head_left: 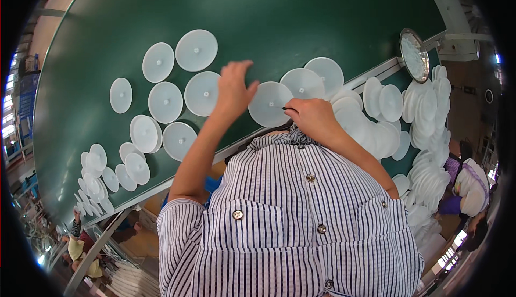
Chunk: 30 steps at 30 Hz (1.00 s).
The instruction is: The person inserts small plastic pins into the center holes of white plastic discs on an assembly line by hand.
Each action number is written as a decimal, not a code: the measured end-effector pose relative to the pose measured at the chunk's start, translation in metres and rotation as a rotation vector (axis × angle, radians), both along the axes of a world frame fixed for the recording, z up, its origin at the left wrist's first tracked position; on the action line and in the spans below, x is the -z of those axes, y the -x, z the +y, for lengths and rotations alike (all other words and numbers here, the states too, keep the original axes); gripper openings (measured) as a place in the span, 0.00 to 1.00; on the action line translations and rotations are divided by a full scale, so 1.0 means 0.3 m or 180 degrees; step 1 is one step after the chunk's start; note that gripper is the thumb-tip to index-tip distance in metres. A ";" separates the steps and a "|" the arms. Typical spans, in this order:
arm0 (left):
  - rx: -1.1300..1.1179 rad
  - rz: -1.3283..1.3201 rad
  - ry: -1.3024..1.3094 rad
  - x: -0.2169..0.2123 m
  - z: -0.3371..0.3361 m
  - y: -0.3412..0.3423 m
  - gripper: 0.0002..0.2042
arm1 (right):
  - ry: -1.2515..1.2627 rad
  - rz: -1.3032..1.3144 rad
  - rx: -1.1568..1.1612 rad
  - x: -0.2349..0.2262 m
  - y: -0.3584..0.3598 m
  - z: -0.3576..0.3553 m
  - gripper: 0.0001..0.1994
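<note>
Above the green table, my left hand (233, 90) is open, with its thumb and fingers apart and nothing seen in it. It is beside a round, translucent white disc (200, 95) with a small hub at its centre. My right hand (313, 118) is closed in a pinch on a small, thin dark-tipped tool (287, 108). The tool's tip reaches over another white disc (266, 106), near its hub; whether it touches is hard to tell. Two more hubbed discs, including one (302, 83) at its upper right, overlap in a row there.
Single and overlapping discs (165, 102) spread leftward over the green table (301, 12). Many stacked discs (424, 103) crowd the right side. A round metal dish (401, 43) with small clear pieces stands at the far right. Other people (468, 185) are at both lower sides.
</note>
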<state>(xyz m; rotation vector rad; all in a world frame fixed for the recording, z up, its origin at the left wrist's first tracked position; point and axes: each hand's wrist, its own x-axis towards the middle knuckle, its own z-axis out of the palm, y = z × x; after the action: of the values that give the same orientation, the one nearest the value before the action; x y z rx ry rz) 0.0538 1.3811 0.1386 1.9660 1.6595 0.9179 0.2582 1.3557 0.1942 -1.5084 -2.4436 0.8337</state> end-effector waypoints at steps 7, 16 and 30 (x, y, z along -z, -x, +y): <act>0.0003 0.0011 0.0732 0.088 -0.085 -0.066 0.22 | 0.0028 -0.0011 -0.0133 0.055 0.017 -0.005 0.08; -0.0110 -0.2625 0.3177 -0.003 -0.150 -0.012 0.17 | 0.0091 0.0232 -0.0214 0.044 0.049 -0.010 0.07; -0.0913 -0.0800 0.0851 -0.104 -0.309 0.028 0.09 | -0.0627 0.0726 -0.1061 -0.012 0.141 -0.026 0.05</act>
<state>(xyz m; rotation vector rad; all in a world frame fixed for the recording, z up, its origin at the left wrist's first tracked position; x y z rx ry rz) 0.0455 1.2885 0.1699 1.4022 1.8336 0.9414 0.2160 1.3478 0.1979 -0.9006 -2.5475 0.7415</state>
